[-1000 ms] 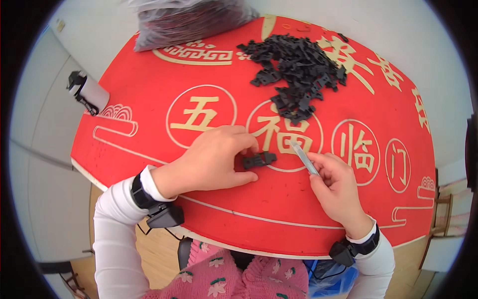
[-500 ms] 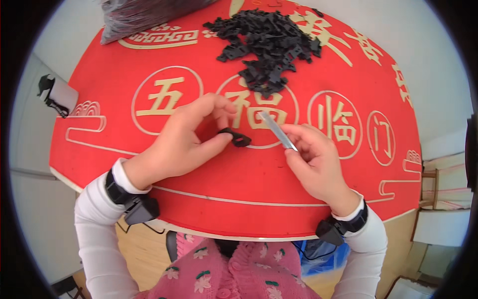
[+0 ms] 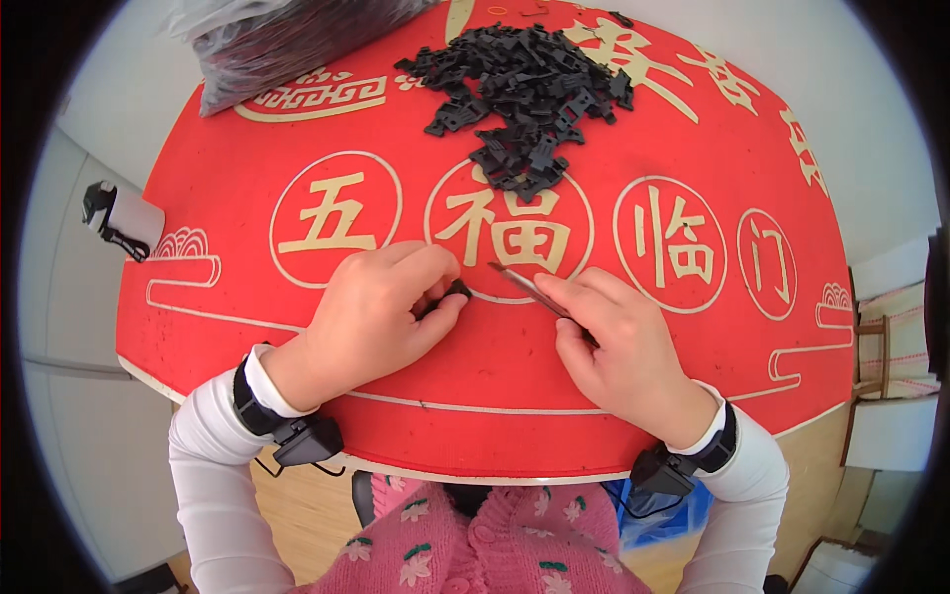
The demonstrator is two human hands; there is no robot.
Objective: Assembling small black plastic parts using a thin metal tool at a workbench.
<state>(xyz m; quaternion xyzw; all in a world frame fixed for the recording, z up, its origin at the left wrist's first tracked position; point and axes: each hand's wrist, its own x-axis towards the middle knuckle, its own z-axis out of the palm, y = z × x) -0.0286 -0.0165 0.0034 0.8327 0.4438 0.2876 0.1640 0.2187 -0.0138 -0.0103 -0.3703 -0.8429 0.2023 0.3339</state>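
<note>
My left hand (image 3: pixel 381 307) is closed around a small black plastic part (image 3: pixel 457 289). Only one end of that part shows, past the thumb and forefinger. Across a short gap, my right hand (image 3: pixel 623 342) pinches a slim metal blade (image 3: pixel 524 285) between thumb and fingers, its tip pointing up and left toward the left hand. The blade is apart from the black part. Farther back on the table lies a heap of similar black plastic parts (image 3: pixel 534 89), its near end reaching down toward the blade.
A red cloth (image 3: pixel 475 441) with gold characters covers the table. At the far left stands a clear plastic bag (image 3: pixel 287 49) of dark contents, and a white bottle with a black lid (image 3: pixel 129 218) is at the left edge. A blue bag (image 3: pixel 658 515) sits below the table's front edge.
My left fingers have closed further over the black part, hiding most of it. The blade has turned so its broad face shows less, and its tip is lower and farther left.
</note>
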